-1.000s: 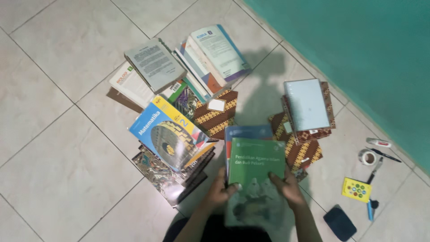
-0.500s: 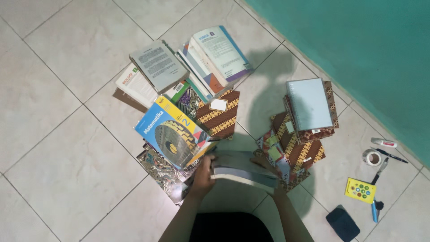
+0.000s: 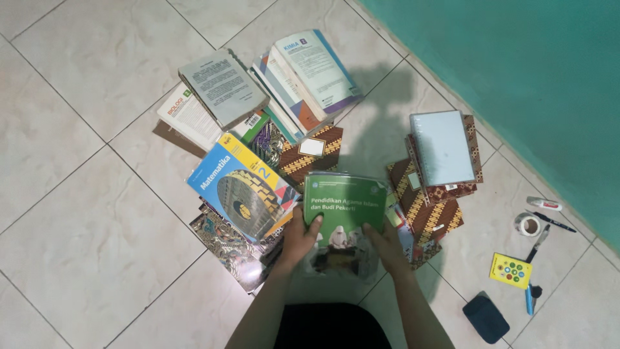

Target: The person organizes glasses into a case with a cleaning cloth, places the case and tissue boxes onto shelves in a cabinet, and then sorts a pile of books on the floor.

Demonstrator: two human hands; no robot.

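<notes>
A green textbook point(image 3: 345, 203) with a glossy cover lies face up in front of me over the floor, held at its lower edge by both hands. My left hand point(image 3: 300, 240) grips its lower left side, thumb on the cover. My right hand point(image 3: 385, 244) grips its lower right side. To its left lies a blue and yellow textbook point(image 3: 240, 189) on top of a slanted stack. To its right is a pile of brown batik-patterned books point(image 3: 431, 213) topped by a pale blue spiral notebook point(image 3: 442, 148).
More books fan out at the top: a grey book point(image 3: 222, 86), a white one point(image 3: 184, 115), a pale one with a purple edge point(image 3: 316, 64). At right lie a tape roll point(image 3: 527, 224), pens point(image 3: 550, 222), a yellow card point(image 3: 511, 270), a dark pouch point(image 3: 485, 318). A teal wall point(image 3: 516, 77) runs along the right.
The books in my hands were tipped on edge half a second ago; now a green textbook lies flat and face up, farther forward than a second ago.
</notes>
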